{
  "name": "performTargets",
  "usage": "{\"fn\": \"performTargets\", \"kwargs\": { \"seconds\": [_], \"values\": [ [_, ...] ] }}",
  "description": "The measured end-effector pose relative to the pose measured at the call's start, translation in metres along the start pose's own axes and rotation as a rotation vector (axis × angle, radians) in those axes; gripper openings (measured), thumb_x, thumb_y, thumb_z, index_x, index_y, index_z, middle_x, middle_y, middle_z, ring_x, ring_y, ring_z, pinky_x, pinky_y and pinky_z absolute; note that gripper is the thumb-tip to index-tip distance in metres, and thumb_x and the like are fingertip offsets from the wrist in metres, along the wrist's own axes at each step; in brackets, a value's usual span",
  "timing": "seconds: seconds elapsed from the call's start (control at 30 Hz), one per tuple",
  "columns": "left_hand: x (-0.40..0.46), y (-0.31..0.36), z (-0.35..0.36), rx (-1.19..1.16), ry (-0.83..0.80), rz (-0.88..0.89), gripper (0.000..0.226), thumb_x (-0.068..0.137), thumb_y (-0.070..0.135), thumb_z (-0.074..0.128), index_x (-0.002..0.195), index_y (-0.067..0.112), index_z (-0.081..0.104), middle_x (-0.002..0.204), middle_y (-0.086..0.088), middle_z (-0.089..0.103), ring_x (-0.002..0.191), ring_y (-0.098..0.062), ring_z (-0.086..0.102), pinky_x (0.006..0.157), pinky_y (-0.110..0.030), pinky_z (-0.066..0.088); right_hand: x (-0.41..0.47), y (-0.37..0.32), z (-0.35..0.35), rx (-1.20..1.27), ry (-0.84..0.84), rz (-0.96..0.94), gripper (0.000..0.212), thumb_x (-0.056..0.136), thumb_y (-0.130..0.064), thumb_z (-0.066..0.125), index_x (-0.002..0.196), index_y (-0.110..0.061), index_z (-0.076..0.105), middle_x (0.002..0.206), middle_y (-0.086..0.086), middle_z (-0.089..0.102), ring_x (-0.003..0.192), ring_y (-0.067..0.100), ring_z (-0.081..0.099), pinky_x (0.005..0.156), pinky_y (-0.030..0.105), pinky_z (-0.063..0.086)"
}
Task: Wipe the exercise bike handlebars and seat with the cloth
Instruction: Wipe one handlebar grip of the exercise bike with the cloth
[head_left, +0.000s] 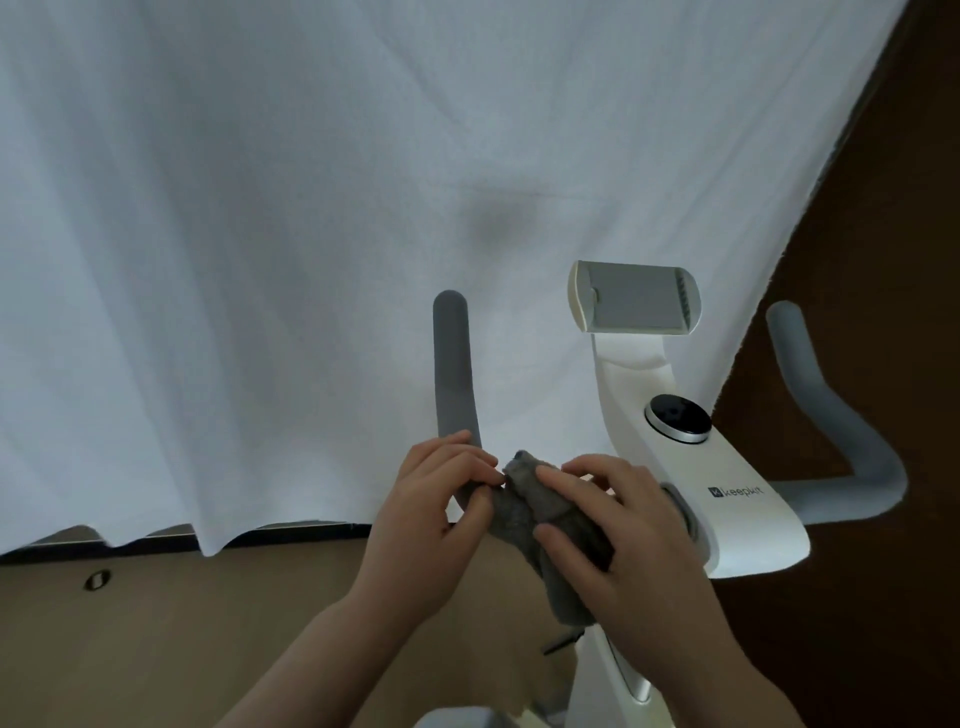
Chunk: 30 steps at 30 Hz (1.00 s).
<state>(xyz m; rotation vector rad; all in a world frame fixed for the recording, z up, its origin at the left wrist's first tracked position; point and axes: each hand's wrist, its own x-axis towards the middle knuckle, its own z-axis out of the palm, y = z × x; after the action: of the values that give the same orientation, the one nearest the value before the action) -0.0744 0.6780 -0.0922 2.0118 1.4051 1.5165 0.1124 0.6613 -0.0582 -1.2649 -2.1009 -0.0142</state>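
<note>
Two bare hands work at the near centre of the view, both on the grey cloth (540, 525), which is bunched around the bend of the left handlebar (454, 374) beside the white bike console (727, 499). Left hand (431, 525): fingers curled shut, pinching the cloth's edge against the bar at about 10 o'clock from the bundle. Right hand (628, 545): fingers spread and pressed down over the cloth, thumb underneath, clamping it onto the bar at about 4 o'clock. The left bar's long axis runs from the hands toward 12 o'clock, so the unwiped length lies straight ahead of the fingers; judged, the left hand is nearer that run, and the next stroke would slide the cloth up along it. Further out, at 2 o'clock, sit the round dial (678, 418) and the device holder (636, 296). The right handlebar (836, 441) curves away at 3 o'clock, well apart from both hands and apparently untouched. A white curtain (260, 234) fills the far field. The seat is out of view; a pale shape cut off at the bottom edge cannot be identified. The bar section under the cloth is hidden.
</note>
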Motion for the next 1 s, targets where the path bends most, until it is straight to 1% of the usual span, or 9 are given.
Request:
{"fn": "performTargets", "kwargs": {
  "seconds": [0.13, 0.23, 0.3, 0.4, 0.53, 0.63, 0.73, 0.87, 1.0],
  "values": [
    [0.001, 0.001, 0.0, -0.004, 0.013, -0.006, 0.023, 0.085, 0.031, 0.048, 0.087, 0.023, 0.069, 0.098, 0.024, 0.063, 0.12, 0.004, 0.044, 0.094, -0.005, 0.033, -0.007, -0.001, 0.0, -0.06, -0.076, 0.072, 0.061, 0.073, -0.055, 0.059, 0.129, -0.03, 0.056, 0.114, -0.016, 0.047, 0.096, 0.001, 0.041, 0.073, 0.021, 0.044],
    [0.001, 0.0, -0.001, -0.03, 0.006, -0.012, 0.022, 0.085, 0.03, 0.048, 0.088, 0.023, 0.069, 0.099, 0.024, 0.063, 0.122, 0.003, 0.045, 0.094, -0.006, 0.033, 0.007, -0.006, 0.016, -0.013, -0.002, 0.206, 0.045, 0.078, -0.051, 0.05, 0.115, -0.029, 0.063, 0.098, -0.019, 0.047, 0.089, 0.004, 0.043, 0.076, 0.02, 0.04],
    [0.0, -0.002, -0.003, -0.024, -0.022, -0.003, 0.022, 0.086, 0.03, 0.049, 0.091, 0.024, 0.069, 0.102, 0.025, 0.063, 0.123, 0.001, 0.045, 0.095, -0.007, 0.034, 0.021, -0.012, 0.022, -0.02, 0.034, 0.216, 0.034, 0.08, -0.042, 0.052, 0.107, -0.027, 0.066, 0.089, -0.021, 0.048, 0.084, 0.005, 0.044, 0.076, 0.028, 0.043],
    [0.0, -0.002, -0.01, -0.008, -0.063, 0.008, 0.02, 0.086, 0.035, 0.051, 0.094, 0.028, 0.067, 0.107, 0.024, 0.063, 0.125, 0.001, 0.045, 0.097, -0.009, 0.036, 0.03, -0.019, 0.019, 0.108, -0.071, 0.223, 0.027, 0.084, -0.036, 0.053, 0.11, -0.035, 0.062, 0.089, -0.025, 0.052, 0.087, 0.002, 0.047, 0.082, 0.028, 0.042],
    [0.005, -0.002, -0.023, 0.104, -0.026, 0.04, 0.013, 0.08, 0.042, 0.058, 0.092, 0.037, 0.061, 0.107, 0.029, 0.06, 0.112, 0.006, 0.052, 0.088, -0.009, 0.042, 0.018, -0.008, 0.006, 0.131, -0.118, 0.244, 0.032, 0.078, -0.065, 0.044, 0.106, -0.053, 0.053, 0.09, -0.031, 0.056, 0.092, -0.002, 0.052, 0.089, 0.032, 0.043],
    [0.006, -0.007, -0.027, 0.146, -0.007, 0.018, 0.022, 0.078, 0.05, 0.058, 0.097, 0.038, 0.062, 0.109, 0.03, 0.058, 0.107, 0.008, 0.052, 0.086, -0.006, 0.04, 0.026, -0.011, 0.01, 0.094, -0.223, 0.251, 0.045, 0.073, -0.073, 0.044, 0.11, -0.05, 0.055, 0.088, -0.026, 0.059, 0.088, 0.0, 0.054, 0.083, 0.026, 0.046],
    [0.005, -0.013, -0.026, 0.117, -0.002, -0.022, 0.029, 0.08, 0.051, 0.055, 0.103, 0.035, 0.064, 0.116, 0.026, 0.059, 0.112, 0.006, 0.052, 0.091, -0.009, 0.042, 0.047, -0.024, 0.021, 0.135, -0.25, 0.291, 0.034, 0.081, -0.061, 0.056, 0.108, -0.04, 0.059, 0.088, -0.017, 0.066, 0.081, 0.001, 0.058, 0.071, 0.018, 0.046],
    [0.009, -0.019, -0.025, 0.107, -0.003, -0.078, 0.039, 0.081, 0.054, 0.052, 0.113, 0.035, 0.063, 0.122, 0.026, 0.057, 0.118, 0.007, 0.05, 0.094, -0.009, 0.04, 0.044, -0.032, 0.023, 0.108, -0.207, 0.369, 0.031, 0.086, -0.061, 0.051, 0.103, -0.037, 0.059, 0.083, -0.013, 0.065, 0.073, 0.001, 0.056, 0.062, 0.011, 0.04],
    [0.012, -0.02, -0.022, 0.108, 0.014, -0.099, 0.023, 0.089, 0.034, 0.061, 0.112, 0.03, 0.065, 0.12, 0.022, 0.06, 0.113, 0.006, 0.054, 0.09, -0.006, 0.042, 0.047, -0.035, 0.023, 0.122, -0.268, 0.357, 0.036, 0.09, -0.061, 0.045, 0.113, -0.037, 0.056, 0.093, -0.014, 0.066, 0.076, 0.0, 0.056, 0.064, 0.009, 0.038]
  ]
}}
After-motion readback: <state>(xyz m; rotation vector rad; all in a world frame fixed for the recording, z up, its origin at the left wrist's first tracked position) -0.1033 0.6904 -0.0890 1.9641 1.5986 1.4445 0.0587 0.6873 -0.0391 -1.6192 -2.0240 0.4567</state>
